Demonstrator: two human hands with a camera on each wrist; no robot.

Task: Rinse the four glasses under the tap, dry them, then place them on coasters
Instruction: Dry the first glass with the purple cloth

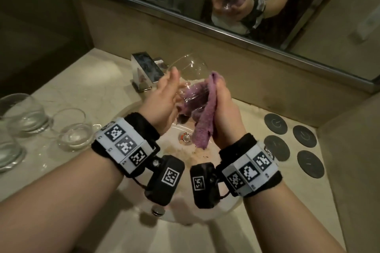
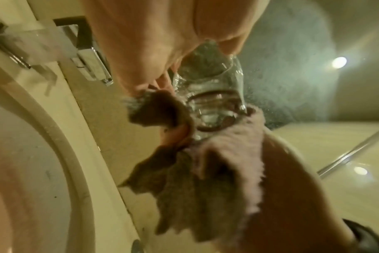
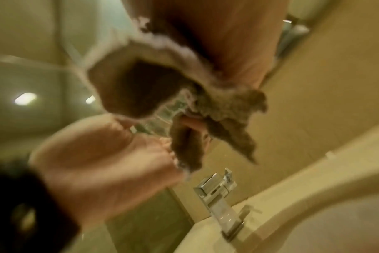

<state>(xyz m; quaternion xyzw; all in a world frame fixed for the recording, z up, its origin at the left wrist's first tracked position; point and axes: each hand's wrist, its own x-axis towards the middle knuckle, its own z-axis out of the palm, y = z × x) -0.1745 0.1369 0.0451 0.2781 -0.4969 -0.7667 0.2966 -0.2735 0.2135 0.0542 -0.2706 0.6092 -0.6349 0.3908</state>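
Note:
Over the sink, my left hand (image 1: 166,92) grips a clear stemless glass (image 1: 191,70) that is tilted with its mouth toward the tap. My right hand (image 1: 224,98) holds a purple cloth (image 1: 205,121) wrapped against the glass's lower part and base. In the left wrist view the wet glass (image 2: 214,89) shows between my fingers, with the cloth (image 2: 206,188) hanging below it. Three more glasses (image 1: 24,113) (image 1: 72,129) (image 1: 8,154) stand on the counter at left. Several dark round coasters (image 1: 275,123) lie bare at right.
A chrome tap (image 1: 146,68) stands behind the round basin (image 1: 131,113), close to the glass's rim. A mirror (image 1: 226,16) runs along the back wall. The counter ends at walls on the left and right. No water is seen running.

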